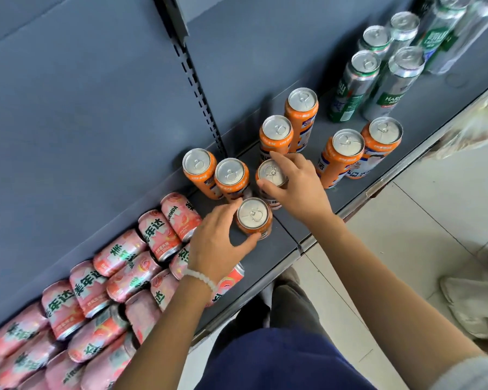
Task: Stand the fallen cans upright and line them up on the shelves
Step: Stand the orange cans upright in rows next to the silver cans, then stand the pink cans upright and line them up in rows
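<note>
Head cam: both hands' fingers grip upright orange cans point(254, 216), silver tops.

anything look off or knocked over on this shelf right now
Yes. The pink cans at the left lie on their sides in a heap, none upright. The orange cans all stand, but scattered rather than in a row. The left hand grips one orange can; the right hand grips another.

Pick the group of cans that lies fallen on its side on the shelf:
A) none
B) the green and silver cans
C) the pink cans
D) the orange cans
C: the pink cans lie heaped on their sides at the left, while the orange cans and the green and silver cans stand with tops up.
</note>
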